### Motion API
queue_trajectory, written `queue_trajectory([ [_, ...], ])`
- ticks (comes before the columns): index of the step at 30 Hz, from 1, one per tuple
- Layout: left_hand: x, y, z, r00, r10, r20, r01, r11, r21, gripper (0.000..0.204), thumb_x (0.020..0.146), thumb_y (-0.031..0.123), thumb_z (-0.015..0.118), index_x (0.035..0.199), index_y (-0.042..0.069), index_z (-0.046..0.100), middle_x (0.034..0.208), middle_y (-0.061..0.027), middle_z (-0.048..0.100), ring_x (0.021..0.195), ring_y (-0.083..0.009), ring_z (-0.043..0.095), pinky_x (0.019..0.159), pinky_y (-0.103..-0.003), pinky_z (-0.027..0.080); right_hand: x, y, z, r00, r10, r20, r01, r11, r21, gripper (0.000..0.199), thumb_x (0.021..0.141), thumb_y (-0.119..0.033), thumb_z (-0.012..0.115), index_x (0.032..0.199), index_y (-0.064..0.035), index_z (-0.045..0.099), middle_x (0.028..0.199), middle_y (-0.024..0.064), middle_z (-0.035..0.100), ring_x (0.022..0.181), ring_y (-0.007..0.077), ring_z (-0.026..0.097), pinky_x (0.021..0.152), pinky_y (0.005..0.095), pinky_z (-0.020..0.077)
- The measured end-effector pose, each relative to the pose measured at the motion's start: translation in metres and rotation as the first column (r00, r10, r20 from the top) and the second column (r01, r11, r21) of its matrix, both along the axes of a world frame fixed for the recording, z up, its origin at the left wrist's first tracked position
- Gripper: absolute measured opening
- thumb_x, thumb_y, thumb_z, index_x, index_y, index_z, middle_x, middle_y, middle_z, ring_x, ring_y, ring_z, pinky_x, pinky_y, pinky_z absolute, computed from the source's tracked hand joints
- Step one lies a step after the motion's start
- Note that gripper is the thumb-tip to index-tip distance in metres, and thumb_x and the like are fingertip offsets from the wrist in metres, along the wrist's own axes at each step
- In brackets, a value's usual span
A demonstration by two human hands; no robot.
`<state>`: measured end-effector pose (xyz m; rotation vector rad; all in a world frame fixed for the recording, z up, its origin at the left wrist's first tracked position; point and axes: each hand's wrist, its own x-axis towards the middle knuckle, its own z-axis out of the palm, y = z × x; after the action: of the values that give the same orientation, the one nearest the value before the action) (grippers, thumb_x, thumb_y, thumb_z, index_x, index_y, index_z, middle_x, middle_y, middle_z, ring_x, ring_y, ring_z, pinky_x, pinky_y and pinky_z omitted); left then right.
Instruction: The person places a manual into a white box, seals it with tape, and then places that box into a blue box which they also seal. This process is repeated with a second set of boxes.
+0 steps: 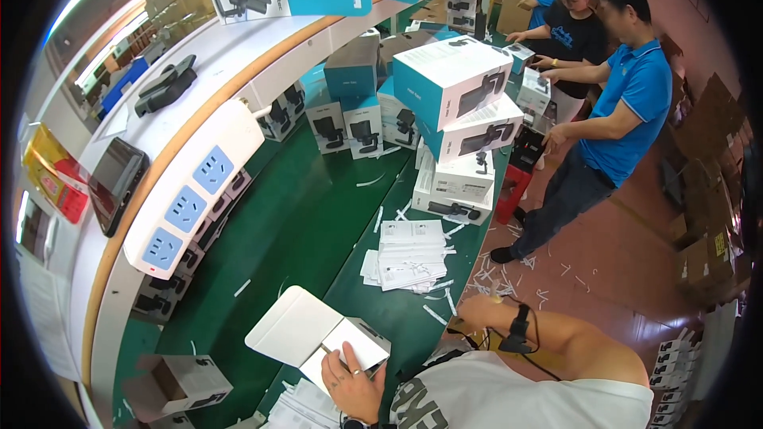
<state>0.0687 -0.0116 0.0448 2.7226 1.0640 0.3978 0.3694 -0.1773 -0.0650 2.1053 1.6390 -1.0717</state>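
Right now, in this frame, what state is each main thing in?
White cardboard carton with hinged lid: lid open.
Left bare hand: fingers spread, resting on that carton.
Right bare hand: near table edge, grip unclear.
White-and-teal cartons: stacked, look closed.
Brown-lined carton, lower left: open.
White paper leaflets: loosely piled.
White power strip, three blue sockets: sockets unused.
Black rectangular phone: tilted, screen dark.

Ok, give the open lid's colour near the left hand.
The lid is white; the head view shows it.
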Motion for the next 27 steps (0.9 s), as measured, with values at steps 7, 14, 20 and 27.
queue_trajectory([
  [7,0.009,-0.007,0.020,0.996,-0.077,-0.047,0.074,0.996,-0.054,0.091,0.082,0.040,0.081,0.152,-0.003,0.043,0.152,-0.0295,0.042,0.140,-0.0503,0.041,0.114,-0.057,0.037,-0.041,0.128,0.097,0.587,-0.093,-0.804,0.673,0.608,0.421,0.031,0.105,-0.027,0.059,0.122,-0.0037,0.069,0.094,0.0102,0.073,0.070,0.0179,0.066,0.068,0.0325,0.0549],
  [14,-0.028,-0.012,0.029,0.975,0.156,0.158,-0.168,0.983,0.070,0.067,0.086,0.017,0.077,0.143,-0.003,0.050,0.152,-0.0273,0.044,0.139,-0.0497,0.044,0.112,-0.055,0.041,-0.099,0.203,0.138,0.365,0.055,-0.929,0.753,0.569,0.330,0.042,0.110,-0.019,0.049,0.148,-0.0016,0.051,0.130,0.0062,0.066,0.074,0.0071,0.061,0.064,0.0219,0.0469],
  [20,-0.074,-0.034,-0.001,0.446,0.608,0.657,-0.461,0.785,-0.413,0.050,0.086,0.005,0.072,0.133,-0.002,0.057,0.150,-0.0254,0.048,0.131,-0.0442,0.053,0.107,-0.052,0.047,-0.080,0.190,0.130,0.408,0.038,-0.912,0.705,0.622,0.341,0.046,0.104,-0.013,0.057,0.149,-0.0028,0.050,0.133,0.0071,0.064,0.075,0.0078,0.061,0.066,0.0221,0.0478],
  [27,-0.037,-0.019,0.023,0.847,0.196,0.494,-0.133,0.978,-0.162,0.057,0.085,0.009,0.075,0.139,0.000,0.057,0.142,-0.0256,0.053,0.131,-0.0435,0.053,0.108,-0.049,0.047,-0.098,0.162,0.116,0.929,0.131,-0.346,0.231,0.524,0.820,0.075,0.088,-0.008,0.076,0.154,-0.0049,0.042,0.141,0.0096,0.057,0.072,0.0077,0.059,0.067,0.0232,0.0483],
])
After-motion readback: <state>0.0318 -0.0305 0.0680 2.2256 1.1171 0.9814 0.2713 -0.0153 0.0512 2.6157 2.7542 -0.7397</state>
